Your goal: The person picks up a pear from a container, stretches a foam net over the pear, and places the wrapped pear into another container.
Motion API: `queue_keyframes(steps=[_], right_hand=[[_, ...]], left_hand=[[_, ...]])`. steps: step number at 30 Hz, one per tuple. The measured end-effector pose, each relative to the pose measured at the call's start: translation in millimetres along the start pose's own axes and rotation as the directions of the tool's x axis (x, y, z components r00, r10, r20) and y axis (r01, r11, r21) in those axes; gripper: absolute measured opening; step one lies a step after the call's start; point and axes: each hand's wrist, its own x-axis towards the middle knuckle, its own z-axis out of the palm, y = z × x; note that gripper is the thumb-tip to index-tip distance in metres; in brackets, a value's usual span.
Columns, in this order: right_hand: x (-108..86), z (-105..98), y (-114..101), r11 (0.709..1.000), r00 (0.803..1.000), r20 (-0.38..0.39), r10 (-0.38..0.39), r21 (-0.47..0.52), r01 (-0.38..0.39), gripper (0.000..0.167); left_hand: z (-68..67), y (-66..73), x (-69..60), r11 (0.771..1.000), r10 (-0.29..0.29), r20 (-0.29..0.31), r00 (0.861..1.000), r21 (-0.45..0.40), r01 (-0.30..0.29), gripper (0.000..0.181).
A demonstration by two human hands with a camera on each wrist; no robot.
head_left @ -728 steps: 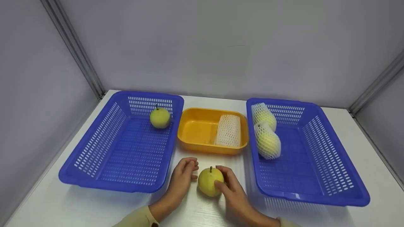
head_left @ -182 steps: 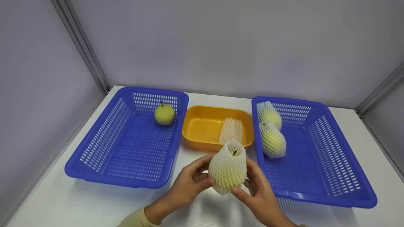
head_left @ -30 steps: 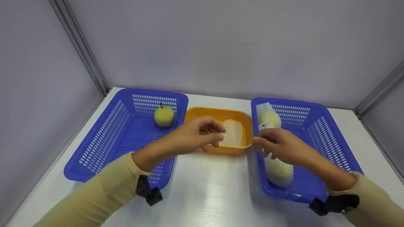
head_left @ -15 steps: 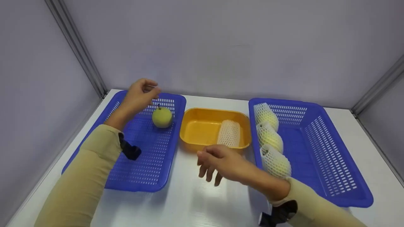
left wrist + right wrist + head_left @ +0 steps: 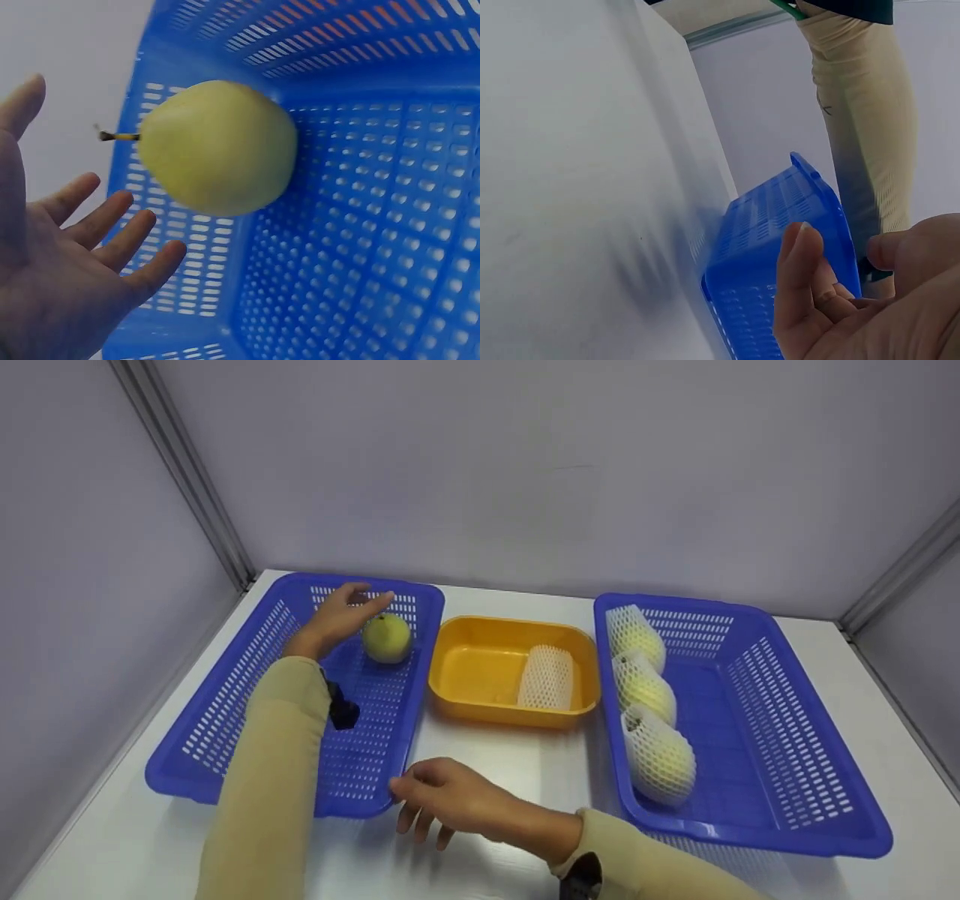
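Observation:
A bare yellow-green pear (image 5: 388, 642) lies in the far right corner of the left blue basket (image 5: 431, 619). Over that basket my left hand (image 5: 339, 619) reaches in beside the pear, holding nothing. In the left wrist view the hand's fingers (image 5: 120, 240) are spread, with a gap between them and the pear (image 5: 221, 150), whose stem points left. My right hand (image 5: 454, 799) hovers by the near right corner of the same basket, its fingers loosely bent. The right wrist view shows that hand (image 5: 855, 315) without anything in its grasp.
An orange tray (image 5: 480, 711) between the baskets holds a white foam net sleeve (image 5: 547, 678). Three net-wrapped pears (image 5: 658, 756) line the left side of the right blue basket (image 5: 750, 840). Walls rise behind and beside the white table (image 5: 510, 757).
A third pear, put in a foam net earlier, now lies in the right basket. Both hands have moved left: the left one down towards the bare pear, the right one to the left basket's near corner.

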Motion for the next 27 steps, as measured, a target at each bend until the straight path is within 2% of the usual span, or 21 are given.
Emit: queue_keyframes(steps=[7,12,17,21,24,27], right_hand=[[3.8,9.0,4.0,0.997,1.000,0.003,-0.006,0.076,0.005,0.028],[2.6,7.4,4.2,0.997,1.000,0.019,-0.005,0.077,0.004,0.025],[2.5,6.8,3.6,0.998,1.000,0.025,-0.013,0.068,0.011,0.025],[3.4,7.1,3.6,0.998,1.000,0.028,-0.015,0.065,0.013,0.025],[4.1,7.2,4.1,0.998,1.000,0.024,-0.013,0.065,0.011,0.025],[5.1,7.1,4.5,0.998,1.000,0.023,-0.010,0.064,0.008,0.025]], left_hand=[[19.0,-13.0,11.3,0.999,-0.030,0.025,0.999,0.022,0.029,0.083],[27.6,-25.8,14.5,0.997,-0.072,0.046,0.996,0.025,0.071,0.086],[33.1,-33.4,18.3,0.998,-0.055,0.062,0.997,-0.021,0.056,0.093],[37.2,-34.8,21.5,0.999,-0.037,0.039,0.999,-0.008,0.037,0.094],[39.9,-32.3,22.9,0.999,-0.021,0.025,0.999,0.034,0.020,0.094],[40.7,-30.3,22.7,0.997,-0.032,0.030,0.999,0.074,0.029,0.094]])
